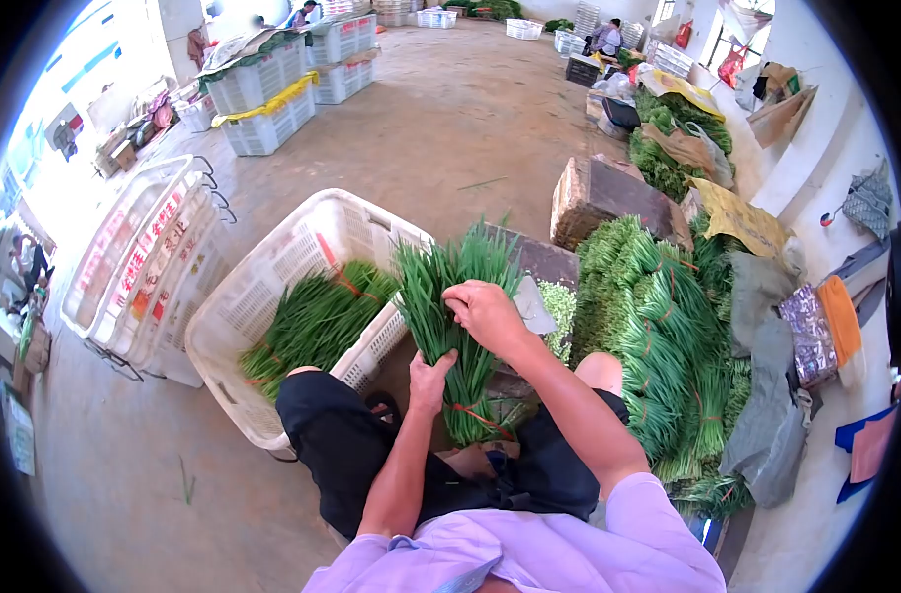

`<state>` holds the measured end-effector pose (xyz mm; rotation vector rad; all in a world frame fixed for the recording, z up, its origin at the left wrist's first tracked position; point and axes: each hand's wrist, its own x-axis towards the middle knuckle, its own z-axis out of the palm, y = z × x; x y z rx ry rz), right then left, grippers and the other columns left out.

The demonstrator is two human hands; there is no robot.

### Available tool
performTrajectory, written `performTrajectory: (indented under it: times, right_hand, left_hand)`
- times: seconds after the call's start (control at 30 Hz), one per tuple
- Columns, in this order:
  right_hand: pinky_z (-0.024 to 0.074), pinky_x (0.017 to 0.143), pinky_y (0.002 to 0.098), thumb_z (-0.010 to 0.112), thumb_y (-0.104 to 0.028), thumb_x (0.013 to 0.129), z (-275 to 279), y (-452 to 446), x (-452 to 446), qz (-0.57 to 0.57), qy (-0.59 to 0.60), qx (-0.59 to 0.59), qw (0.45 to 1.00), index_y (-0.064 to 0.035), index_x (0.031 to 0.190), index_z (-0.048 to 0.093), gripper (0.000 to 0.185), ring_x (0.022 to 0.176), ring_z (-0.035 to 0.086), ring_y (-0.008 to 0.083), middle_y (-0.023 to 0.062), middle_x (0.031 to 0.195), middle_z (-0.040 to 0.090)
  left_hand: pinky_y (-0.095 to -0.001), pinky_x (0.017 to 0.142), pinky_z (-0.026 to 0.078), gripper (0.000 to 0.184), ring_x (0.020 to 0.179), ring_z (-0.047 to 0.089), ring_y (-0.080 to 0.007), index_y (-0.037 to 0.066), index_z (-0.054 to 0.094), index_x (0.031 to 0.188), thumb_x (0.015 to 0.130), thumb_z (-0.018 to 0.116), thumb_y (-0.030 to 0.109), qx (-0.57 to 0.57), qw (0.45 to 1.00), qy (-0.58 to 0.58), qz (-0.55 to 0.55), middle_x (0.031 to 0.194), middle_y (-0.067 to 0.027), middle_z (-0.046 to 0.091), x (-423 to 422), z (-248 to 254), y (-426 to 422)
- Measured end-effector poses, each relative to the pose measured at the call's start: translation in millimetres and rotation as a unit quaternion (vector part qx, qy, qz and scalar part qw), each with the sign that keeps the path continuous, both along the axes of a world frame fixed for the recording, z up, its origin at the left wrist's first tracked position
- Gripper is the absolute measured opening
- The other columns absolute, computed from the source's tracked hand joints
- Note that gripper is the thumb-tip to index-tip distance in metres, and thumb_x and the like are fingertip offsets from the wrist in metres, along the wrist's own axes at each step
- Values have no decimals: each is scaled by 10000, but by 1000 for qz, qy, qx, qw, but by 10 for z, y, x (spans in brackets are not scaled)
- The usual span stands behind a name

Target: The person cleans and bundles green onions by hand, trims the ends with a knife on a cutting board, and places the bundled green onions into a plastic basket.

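A bunch of long green garlic chives (455,287) stands upright over my lap, with a red band (482,417) tied near its lower end. My left hand (431,381) is closed around the bunch's left side, about mid-height. Higher up, my right hand (485,314) pinches at the leaves with thumb and fingers together; the exact blades between the fingertips are too small to tell. Left of my knees, banded chive bunches (317,321) lie inside a white plastic crate (228,331), which tilts toward me.
Many banded chive bunches (658,346) are piled at my right. Beside them are a dark-topped box (618,203) and chopped pale green pieces (557,311). Stacked white crates (149,262) stand at left; more crates (262,99) stand farther back. Other people sit in the distance.
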<state>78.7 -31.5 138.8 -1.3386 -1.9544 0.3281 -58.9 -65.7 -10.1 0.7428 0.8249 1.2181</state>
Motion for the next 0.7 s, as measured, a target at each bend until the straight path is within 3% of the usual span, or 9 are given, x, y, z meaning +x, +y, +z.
performTrajectory:
  times: [0.2,0.3,0.43,0.5,0.7]
  right_hand:
    - [538,784,406,652,-121,912,-5,32,-10,10,-28,27,999,-2,1006,723,167,873,665,359,157,921,677]
    - [531,803,412,653,-131,914,-19,37,-35,-4,-51,-2,999,-6,996,721,164,903,656,364,159,924,676]
    - [548,778,429,636,-141,924,29,-7,-50,8,-51,36,998,-18,1019,713,174,862,675,356,162,935,682]
    - [551,771,423,639,-138,927,101,-48,-56,-32,78,49,995,-21,1014,714,163,857,679,349,159,937,682]
    - [543,789,430,640,-143,928,36,-17,34,-3,-9,34,999,-23,1003,723,164,857,668,362,161,927,673]
  left_hand:
    - [-322,854,531,306,927,657,-142,32,644,1161,866,719,55,3,1000,5,-6,1063,-37,690,31,15,-7]
    - [-321,866,525,305,933,656,-141,29,644,1158,863,720,53,9,1000,16,-10,1068,-36,692,41,-11,-1]
    - [-319,871,521,318,936,653,-139,24,642,1169,863,721,57,17,1000,20,-6,1072,-37,693,29,-24,-4]
    - [-312,860,517,316,924,648,-135,14,649,1159,858,731,61,9,1000,9,-2,1061,-38,699,32,53,-13]
    - [-310,866,514,319,930,646,-136,8,644,1168,863,721,60,11,1000,12,-9,1068,-42,694,62,29,5]
